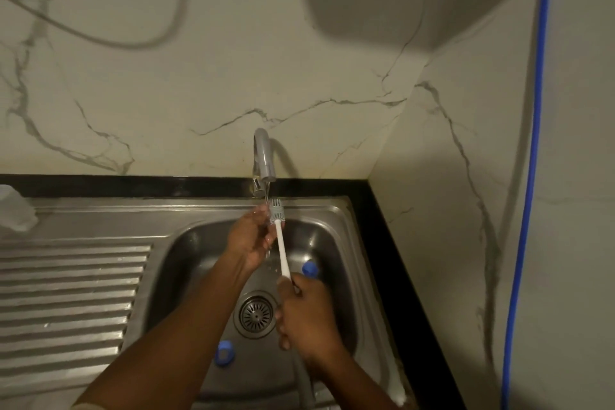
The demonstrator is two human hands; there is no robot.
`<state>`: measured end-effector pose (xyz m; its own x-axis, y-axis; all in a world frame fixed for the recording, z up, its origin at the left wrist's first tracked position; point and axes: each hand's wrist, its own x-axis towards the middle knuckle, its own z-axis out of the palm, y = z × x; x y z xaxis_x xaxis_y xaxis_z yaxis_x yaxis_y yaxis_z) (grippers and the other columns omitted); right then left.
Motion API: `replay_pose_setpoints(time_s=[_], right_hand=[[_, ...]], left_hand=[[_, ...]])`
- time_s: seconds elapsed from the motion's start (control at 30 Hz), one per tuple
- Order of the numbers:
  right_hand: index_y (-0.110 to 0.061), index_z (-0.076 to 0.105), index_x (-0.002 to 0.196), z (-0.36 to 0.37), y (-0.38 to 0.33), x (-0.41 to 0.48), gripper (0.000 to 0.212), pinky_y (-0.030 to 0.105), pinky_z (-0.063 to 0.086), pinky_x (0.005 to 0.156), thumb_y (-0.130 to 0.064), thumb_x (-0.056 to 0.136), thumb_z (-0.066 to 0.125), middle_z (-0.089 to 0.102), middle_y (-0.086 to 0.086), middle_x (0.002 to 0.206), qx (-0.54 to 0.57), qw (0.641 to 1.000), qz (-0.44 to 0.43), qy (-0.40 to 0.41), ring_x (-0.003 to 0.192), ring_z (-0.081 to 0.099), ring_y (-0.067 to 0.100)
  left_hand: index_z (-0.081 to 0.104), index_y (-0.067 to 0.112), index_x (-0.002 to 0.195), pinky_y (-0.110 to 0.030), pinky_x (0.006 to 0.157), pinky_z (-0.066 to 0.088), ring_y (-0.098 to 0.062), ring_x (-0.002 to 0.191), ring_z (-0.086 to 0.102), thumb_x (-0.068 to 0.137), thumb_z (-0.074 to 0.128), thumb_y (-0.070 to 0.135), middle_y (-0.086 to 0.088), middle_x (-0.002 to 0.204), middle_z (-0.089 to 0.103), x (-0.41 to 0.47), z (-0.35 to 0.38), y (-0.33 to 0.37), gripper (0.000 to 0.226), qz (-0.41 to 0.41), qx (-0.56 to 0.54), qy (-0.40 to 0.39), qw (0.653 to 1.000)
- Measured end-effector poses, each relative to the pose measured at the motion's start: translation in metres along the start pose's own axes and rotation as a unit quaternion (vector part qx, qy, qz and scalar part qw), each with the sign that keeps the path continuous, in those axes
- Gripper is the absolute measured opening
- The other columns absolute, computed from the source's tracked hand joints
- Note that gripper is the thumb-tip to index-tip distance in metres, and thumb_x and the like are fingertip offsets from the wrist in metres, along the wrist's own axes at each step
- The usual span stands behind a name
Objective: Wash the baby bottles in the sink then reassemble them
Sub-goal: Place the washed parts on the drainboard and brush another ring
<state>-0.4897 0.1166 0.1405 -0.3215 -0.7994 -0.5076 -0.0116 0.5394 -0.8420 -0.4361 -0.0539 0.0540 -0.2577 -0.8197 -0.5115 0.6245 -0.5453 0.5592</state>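
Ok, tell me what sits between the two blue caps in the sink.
In the head view, the drain lies between the far blue cap and the near blue cap; the right hand, gripping the brush, overlaps its edge.

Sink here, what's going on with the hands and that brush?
A person is washing up at the steel sink. The right hand grips the white handle of a bottle brush, its grey head raised under the thin stream from the tap. The left hand seems to pinch a small clear piece beside the brush head; it is too blurred to name. Two blue parts lie in the basin: one behind the right hand, one nearer the front.
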Motion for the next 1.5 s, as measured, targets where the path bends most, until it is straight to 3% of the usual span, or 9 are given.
replay_pose_setpoints(time_s=[0.27, 0.5, 0.67, 0.87, 1.0, 1.1, 1.2, 1.4, 1.5], right_hand=[[-0.015, 0.063, 0.088, -0.022, -0.022, 0.028, 0.025, 0.023, 0.044, 0.043, -0.028, 0.101, 0.047, 0.059, 0.003, 0.066, -0.148, 0.986, -0.069, 0.042, 0.048, 0.055, 0.010], [-0.017, 0.065, 0.111, -0.008, 0.003, 0.011, 0.028, 0.028, 0.053, 0.081, -0.031, 0.102, 0.042, 0.069, 0.003, 0.105, -0.297, 0.948, -0.100, 0.059, 0.095, 0.067, 0.018], [-0.012, 0.061, 0.116, -0.002, -0.010, 0.032, 0.028, 0.028, 0.052, 0.085, -0.026, 0.103, 0.041, 0.066, 0.007, 0.112, -0.330, 0.936, -0.076, 0.099, 0.104, 0.065, 0.023], [-0.013, 0.046, 0.132, 0.008, 0.007, 0.011, 0.032, 0.033, 0.050, 0.088, -0.022, 0.102, 0.035, 0.060, 0.014, 0.115, -0.396, 0.905, -0.150, 0.031, 0.104, 0.060, 0.030], [-0.015, 0.057, 0.124, 0.011, 0.008, 0.018, 0.031, 0.026, 0.053, 0.082, -0.029, 0.103, 0.038, 0.064, 0.004, 0.104, -0.309, 0.939, -0.115, 0.097, 0.095, 0.064, 0.018], [-0.014, 0.064, 0.110, 0.014, -0.004, 0.032, 0.028, 0.005, 0.046, 0.056, -0.032, 0.103, 0.043, 0.061, -0.006, 0.085, -0.227, 0.965, -0.077, 0.109, 0.068, 0.058, 0.004], [-0.015, 0.064, 0.096, 0.017, -0.004, 0.031, 0.022, 0.018, 0.048, 0.043, -0.026, 0.102, 0.046, 0.060, -0.001, 0.071, -0.104, 0.990, -0.041, 0.085, 0.054, 0.056, 0.008], [-0.014, 0.060, 0.080, 0.022, 0.005, 0.015, 0.028, 0.023, 0.039, 0.040, -0.024, 0.101, 0.045, 0.054, 0.005, 0.060, -0.022, 0.999, 0.018, 0.027, 0.041, 0.047, 0.012], [-0.003, 0.062, 0.096, 0.007, -0.017, 0.027, 0.023, 0.020, 0.036, 0.037, -0.019, 0.103, 0.046, 0.051, 0.003, 0.058, 0.081, 0.996, 0.028, 0.019, 0.038, 0.042, 0.008]], left_hand=[[0.069, 0.001, 0.110, -0.026, 0.064, 0.057, -0.016, 0.072, 0.061, 0.096, 0.059, 0.004, -0.017, 0.096, 0.069, 0.001, 0.003, -0.007, 0.018, 0.082, 0.168, -0.002, 0.982], [0.068, -0.001, 0.096, -0.033, 0.070, 0.059, -0.024, 0.077, 0.074, 0.088, 0.068, 0.003, -0.015, 0.088, 0.074, 0.021, 0.004, -0.003, 0.010, 0.066, 0.055, 0.193, 0.977], [0.066, 0.000, 0.083, -0.025, 0.057, 0.055, -0.019, 0.060, 0.065, 0.086, 0.064, -0.001, -0.017, 0.083, 0.069, 0.013, 0.008, -0.014, 0.004, 0.027, 0.082, 0.154, 0.984], [0.067, -0.001, 0.106, -0.044, 0.082, 0.062, -0.026, 0.078, 0.073, 0.086, 0.070, 0.008, -0.015, 0.093, 0.072, 0.016, 0.007, 0.012, 0.022, -0.023, -0.058, 0.155, 0.986], [0.066, 0.002, 0.110, -0.046, 0.089, 0.058, -0.024, 0.083, 0.071, 0.092, 0.065, 0.010, -0.015, 0.096, 0.071, 0.013, 0.011, 0.016, 0.019, -0.030, -0.037, 0.094, 0.994], [0.066, 0.008, 0.102, -0.048, 0.086, 0.054, -0.015, 0.063, 0.062, 0.097, 0.058, 0.008, -0.010, 0.083, 0.067, 0.008, 0.015, 0.009, 0.010, -0.025, 0.003, 0.051, 0.998], [0.067, 0.009, 0.105, -0.039, 0.066, 0.060, -0.018, 0.075, 0.064, 0.093, 0.063, 0.008, -0.010, 0.092, 0.069, 0.006, 0.011, 0.006, 0.013, -0.033, 0.013, 0.034, 0.999], [0.065, 0.002, 0.109, -0.035, 0.092, 0.053, -0.019, 0.077, 0.065, 0.095, 0.059, 0.007, -0.011, 0.088, 0.068, 0.009, -0.003, 0.003, 0.016, -0.026, -0.089, 0.055, 0.994], [0.065, 0.001, 0.102, -0.029, 0.076, 0.061, -0.016, 0.074, 0.065, 0.095, 0.057, 0.003, -0.011, 0.086, 0.068, 0.004, 0.002, -0.003, 0.011, -0.017, -0.074, 0.042, 0.996]])
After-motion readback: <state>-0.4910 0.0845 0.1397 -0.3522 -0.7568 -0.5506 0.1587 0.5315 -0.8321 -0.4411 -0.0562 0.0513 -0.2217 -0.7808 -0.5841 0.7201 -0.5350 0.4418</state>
